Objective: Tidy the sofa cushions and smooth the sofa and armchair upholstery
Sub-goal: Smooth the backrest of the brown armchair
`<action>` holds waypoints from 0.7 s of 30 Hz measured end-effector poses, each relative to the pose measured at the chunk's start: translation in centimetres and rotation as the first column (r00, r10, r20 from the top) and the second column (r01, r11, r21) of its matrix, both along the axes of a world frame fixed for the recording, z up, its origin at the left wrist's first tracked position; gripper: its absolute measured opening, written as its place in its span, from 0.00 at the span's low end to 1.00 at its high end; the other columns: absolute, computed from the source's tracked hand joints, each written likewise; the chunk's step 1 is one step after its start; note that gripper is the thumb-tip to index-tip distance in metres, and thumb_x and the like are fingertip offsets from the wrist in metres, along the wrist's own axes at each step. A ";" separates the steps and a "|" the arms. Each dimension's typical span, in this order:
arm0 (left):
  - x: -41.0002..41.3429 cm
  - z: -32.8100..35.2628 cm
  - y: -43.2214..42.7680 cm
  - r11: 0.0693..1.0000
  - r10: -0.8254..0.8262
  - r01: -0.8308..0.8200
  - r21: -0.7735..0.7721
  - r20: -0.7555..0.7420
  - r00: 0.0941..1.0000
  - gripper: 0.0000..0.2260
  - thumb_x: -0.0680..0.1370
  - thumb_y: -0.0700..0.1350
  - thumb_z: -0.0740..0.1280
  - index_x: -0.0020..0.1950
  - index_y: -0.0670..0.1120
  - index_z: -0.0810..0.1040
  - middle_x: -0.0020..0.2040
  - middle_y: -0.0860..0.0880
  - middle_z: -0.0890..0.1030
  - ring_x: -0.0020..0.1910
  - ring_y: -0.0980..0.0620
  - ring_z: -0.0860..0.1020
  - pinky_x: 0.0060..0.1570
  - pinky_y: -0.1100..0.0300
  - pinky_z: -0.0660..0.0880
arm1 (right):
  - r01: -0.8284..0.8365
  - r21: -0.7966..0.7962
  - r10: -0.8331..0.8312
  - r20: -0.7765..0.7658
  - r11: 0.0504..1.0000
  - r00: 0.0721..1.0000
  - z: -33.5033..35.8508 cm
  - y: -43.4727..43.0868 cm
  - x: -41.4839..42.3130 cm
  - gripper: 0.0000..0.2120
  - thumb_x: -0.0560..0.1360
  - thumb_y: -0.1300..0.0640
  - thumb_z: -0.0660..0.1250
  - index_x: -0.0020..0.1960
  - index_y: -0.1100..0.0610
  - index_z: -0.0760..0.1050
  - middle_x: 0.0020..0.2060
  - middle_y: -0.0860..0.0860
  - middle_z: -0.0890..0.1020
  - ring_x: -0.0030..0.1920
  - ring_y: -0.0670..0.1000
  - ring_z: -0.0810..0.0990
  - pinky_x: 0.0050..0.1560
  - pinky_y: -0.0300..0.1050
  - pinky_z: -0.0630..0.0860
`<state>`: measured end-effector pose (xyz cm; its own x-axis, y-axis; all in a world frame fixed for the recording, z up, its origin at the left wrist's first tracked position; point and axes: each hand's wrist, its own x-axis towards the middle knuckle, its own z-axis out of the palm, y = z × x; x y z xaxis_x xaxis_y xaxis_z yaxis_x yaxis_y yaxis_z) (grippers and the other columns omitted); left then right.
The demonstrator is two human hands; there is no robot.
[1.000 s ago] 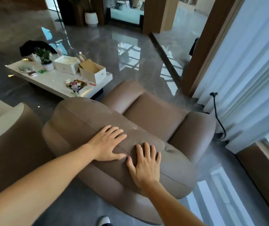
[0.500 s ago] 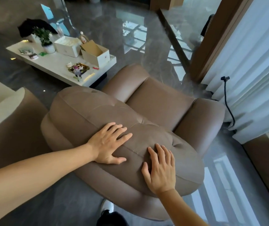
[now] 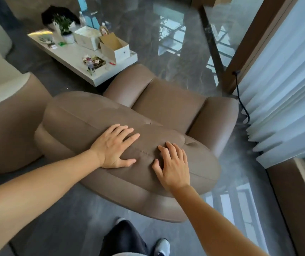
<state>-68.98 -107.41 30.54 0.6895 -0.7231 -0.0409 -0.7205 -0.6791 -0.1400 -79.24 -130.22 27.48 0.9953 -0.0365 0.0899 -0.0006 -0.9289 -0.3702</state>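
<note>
A brown leather armchair stands below me, seen from behind its padded backrest. My left hand lies flat on the top of the backrest near its middle seam, fingers spread. My right hand rests palm down just to the right of it on the same cushion, fingers slightly bent and apart. Neither hand holds anything. The seat and both armrests show beyond the backrest.
A sofa end in brown and cream sits close on the left. A white coffee table with boxes, a potted plant and small items stands beyond the armchair. White curtains and a black cable are on the right. My shoe is on the glossy floor.
My right hand has slid rightward and toward me along the backrest top. The left hand has stayed near the seam. My view has tilted further down, bringing my leg and shoe into view.
</note>
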 end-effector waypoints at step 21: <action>-4.7 1.4 -19.5 0.952 0.206 -0.199 -0.232 0.007 0.979 0.37 0.72 0.72 0.56 0.72 0.48 0.68 0.71 0.48 0.70 0.69 0.46 0.66 0.67 0.48 0.66 | -0.174 -0.017 0.175 0.073 0.985 0.982 3.4 -17.9 3.2 0.21 0.78 0.41 0.56 0.60 0.53 0.76 0.60 0.53 0.79 0.64 0.59 0.73 0.70 0.62 0.63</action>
